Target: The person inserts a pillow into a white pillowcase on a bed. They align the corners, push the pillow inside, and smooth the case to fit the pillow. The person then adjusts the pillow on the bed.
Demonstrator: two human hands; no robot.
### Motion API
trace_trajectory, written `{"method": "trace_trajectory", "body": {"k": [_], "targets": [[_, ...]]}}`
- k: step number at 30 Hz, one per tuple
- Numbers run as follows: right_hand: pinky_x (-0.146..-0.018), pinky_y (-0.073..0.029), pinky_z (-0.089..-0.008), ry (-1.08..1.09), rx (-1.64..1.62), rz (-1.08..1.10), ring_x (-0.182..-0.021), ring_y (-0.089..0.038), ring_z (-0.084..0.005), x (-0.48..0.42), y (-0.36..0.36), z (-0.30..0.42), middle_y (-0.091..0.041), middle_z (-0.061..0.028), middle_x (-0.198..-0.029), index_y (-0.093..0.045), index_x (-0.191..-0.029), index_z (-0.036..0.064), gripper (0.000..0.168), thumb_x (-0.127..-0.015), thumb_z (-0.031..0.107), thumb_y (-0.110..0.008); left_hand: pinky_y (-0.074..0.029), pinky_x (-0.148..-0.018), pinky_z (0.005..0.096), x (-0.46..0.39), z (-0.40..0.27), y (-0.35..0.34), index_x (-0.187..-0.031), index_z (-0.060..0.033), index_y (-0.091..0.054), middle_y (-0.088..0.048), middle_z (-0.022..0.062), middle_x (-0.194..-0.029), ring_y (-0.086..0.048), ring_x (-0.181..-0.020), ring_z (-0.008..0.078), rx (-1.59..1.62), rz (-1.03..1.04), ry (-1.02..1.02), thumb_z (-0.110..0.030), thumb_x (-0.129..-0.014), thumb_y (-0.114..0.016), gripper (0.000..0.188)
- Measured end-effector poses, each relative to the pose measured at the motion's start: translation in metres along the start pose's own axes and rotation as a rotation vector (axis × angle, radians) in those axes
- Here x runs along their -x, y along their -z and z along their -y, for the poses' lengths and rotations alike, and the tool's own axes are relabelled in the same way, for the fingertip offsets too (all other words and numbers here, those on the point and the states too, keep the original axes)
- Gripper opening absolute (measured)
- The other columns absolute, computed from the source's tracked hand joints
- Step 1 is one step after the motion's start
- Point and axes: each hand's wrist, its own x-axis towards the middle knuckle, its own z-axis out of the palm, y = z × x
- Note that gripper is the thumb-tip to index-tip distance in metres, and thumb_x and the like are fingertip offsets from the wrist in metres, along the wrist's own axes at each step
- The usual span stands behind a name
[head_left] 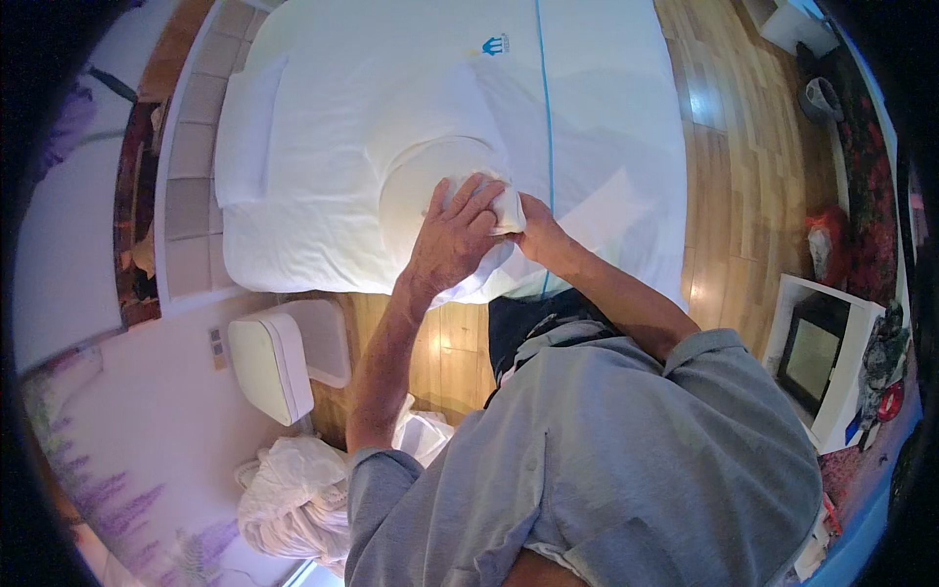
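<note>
A white pillow (407, 187) lies near the front edge of the bed, its fabric bunched at the corner closest to me. Over that bunched corner my left hand (456, 238) is curled, gripping it from above with its fingers spread across the cloth. My right hand (539, 227) pinches the fabric's edge from the right side, close beside the left thumb. Part of its fingers is hidden behind the cloth. Beneath the pillow spreads a white bed cover (323, 227) with a thin blue stripe (546, 132) and a small blue printed mark.
Another white pillow (249, 136) rests by the padded headboard (194, 147). To my left are a white nightstand (268, 367) and a heap of pale linen (293, 499). Wooden floor (722, 205) runs past the bed's foot, with a white cabinet (858, 367) and a bin (820, 99) at right.
</note>
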Motion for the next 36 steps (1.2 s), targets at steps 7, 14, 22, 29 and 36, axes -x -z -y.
{"method": "trace_trajectory", "body": {"k": [7, 14, 22, 29, 36], "targets": [[-0.053, -0.04, -0.0353, 0.007, 0.269, -0.2, -0.059, -0.051, -0.0176, -0.008, 0.01, -0.005, -0.057, -0.0044, -0.072, -0.06, -0.079, 0.007, 0.007, -0.08, 0.013, -0.061, -0.048, -0.086, 0.0484, 0.01, 0.037, -0.031, -0.101, -0.0058, -0.052, -0.066, 0.0214, -0.096, -0.062, -0.097, 0.0409, 0.321, 0.339, 0.331, -0.022, -0.091, -0.061, 0.021], [-0.051, -0.039, -0.0368, 0.15, 0.468, -0.235, -0.056, -0.049, -0.0178, 0.003, 0.01, -0.005, -0.055, -0.005, -0.064, -0.058, -0.069, 0.001, 0.014, -0.073, 0.013, -0.065, -0.05, -0.066, 0.0503, 0.033, 0.03, -0.082, -0.101, -0.0111, -0.053, -0.065, 0.0218, -0.079, -0.065, -0.077, 0.0419, 0.319, 0.323, 0.435, -0.024, -0.092, -0.056, 0.016], [-0.047, -0.039, -0.0334, 0.397, 0.955, -0.076, -0.053, -0.049, -0.0118, 0.008, 0.008, -0.005, -0.056, -0.0083, -0.058, -0.06, -0.065, -0.005, 0.026, -0.073, 0.017, -0.069, -0.052, -0.068, 0.0456, 0.038, 0.016, -0.115, -0.093, -0.0098, -0.07, -0.069, 0.0171, -0.082, -0.068, -0.079, 0.0364, 0.274, 0.058, 0.673, -0.025, -0.091, -0.057, 0.02], [-0.051, -0.046, -0.0311, 0.217, 0.662, -0.01, -0.057, -0.058, -0.0149, 0.007, 0.016, -0.01, -0.064, -0.0061, -0.067, -0.066, -0.072, -0.005, 0.017, -0.075, 0.012, -0.068, -0.052, -0.076, 0.0404, 0.046, 0.018, -0.117, -0.102, -0.0068, -0.071, -0.07, 0.017, -0.091, -0.068, -0.086, 0.0344, 0.569, -0.137, 0.707, -0.019, -0.087, -0.062, 0.021], [-0.06, -0.054, -0.0322, 0.204, 0.881, 0.147, -0.067, -0.066, -0.0192, -0.013, 0.046, 0.003, -0.067, -0.0096, -0.076, -0.069, -0.08, -0.004, 0.01, -0.078, 0.001, -0.061, -0.05, -0.083, 0.0418, 0.038, -0.005, -0.086, -0.106, -0.004, -0.068, -0.069, 0.0195, -0.102, -0.066, -0.094, 0.0357, 0.736, -0.068, 0.593, -0.022, -0.081, -0.068, 0.031]]}}
